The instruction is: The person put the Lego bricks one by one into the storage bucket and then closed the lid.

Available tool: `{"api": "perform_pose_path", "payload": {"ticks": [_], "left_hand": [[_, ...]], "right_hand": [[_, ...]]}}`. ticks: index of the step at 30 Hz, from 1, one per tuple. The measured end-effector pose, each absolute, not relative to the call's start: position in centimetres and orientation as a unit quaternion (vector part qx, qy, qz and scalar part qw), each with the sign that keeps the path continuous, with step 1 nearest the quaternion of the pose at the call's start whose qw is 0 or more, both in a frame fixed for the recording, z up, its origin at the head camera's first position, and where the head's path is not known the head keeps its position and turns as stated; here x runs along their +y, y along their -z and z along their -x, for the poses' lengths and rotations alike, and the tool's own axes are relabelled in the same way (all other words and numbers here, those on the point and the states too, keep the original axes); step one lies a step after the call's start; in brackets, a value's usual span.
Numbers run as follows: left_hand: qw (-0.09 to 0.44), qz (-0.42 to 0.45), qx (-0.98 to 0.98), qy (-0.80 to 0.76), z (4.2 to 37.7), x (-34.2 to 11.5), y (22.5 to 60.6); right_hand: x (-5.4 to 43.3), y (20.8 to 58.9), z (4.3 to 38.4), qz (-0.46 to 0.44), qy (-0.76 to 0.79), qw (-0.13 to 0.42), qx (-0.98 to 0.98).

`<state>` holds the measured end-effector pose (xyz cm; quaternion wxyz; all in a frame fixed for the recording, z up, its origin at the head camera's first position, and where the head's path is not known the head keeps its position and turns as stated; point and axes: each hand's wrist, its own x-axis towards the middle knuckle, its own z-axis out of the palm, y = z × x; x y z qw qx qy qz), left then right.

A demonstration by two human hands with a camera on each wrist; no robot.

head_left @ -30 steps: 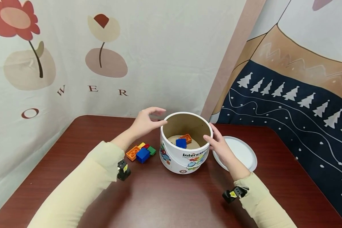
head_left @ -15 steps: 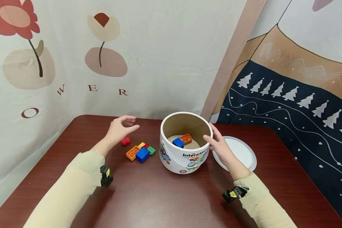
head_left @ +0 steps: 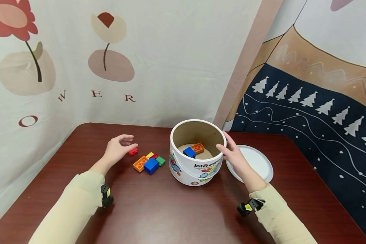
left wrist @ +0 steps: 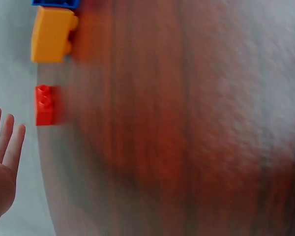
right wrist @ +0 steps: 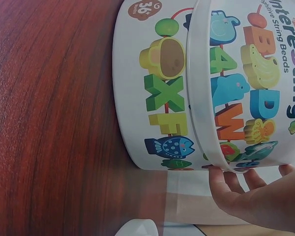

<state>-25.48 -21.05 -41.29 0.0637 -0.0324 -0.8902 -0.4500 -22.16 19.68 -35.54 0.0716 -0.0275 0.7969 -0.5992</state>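
Observation:
My left hand [head_left: 115,149] is over the left part of the table with thumb and fingers apart, nothing between them. Right by its thumb lies a small red toy brick [head_left: 133,151], also seen in the left wrist view close to the spread fingers [left wrist: 13,147]. My right hand [head_left: 236,156] holds the right side of a white bucket [head_left: 178,167], thumb toward the front and fingers behind. Inside the bucket lie a blue brick [head_left: 189,152] and an orange brick [head_left: 197,147]. The right wrist view shows the fingertips against the bucket's printed wall [right wrist: 130,98].
Between left hand and bucket sits a cluster of bricks: orange [head_left: 140,164], blue [head_left: 151,166], green [head_left: 161,161], yellow [head_left: 149,155] and a partly hidden red one. A white round lid [head_left: 257,162] lies right of the bucket. A printed curtain [head_left: 170,67] hangs behind the table.
My left hand has moved from the bucket's rim leftward and down to the lone red brick. Inside the bucket, the blue brick has shifted left. The right hand stays at the bucket.

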Motion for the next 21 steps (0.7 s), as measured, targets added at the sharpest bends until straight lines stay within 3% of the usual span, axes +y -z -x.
{"api": "perform_pose_path", "payload": {"ticks": [21], "left_hand": [[-0.017,0.009,-0.924,0.383,25.2,-21.0,42.9]], "right_hand": [[19.7,35.7,22.2,0.028,0.602,0.069,0.795]]}}
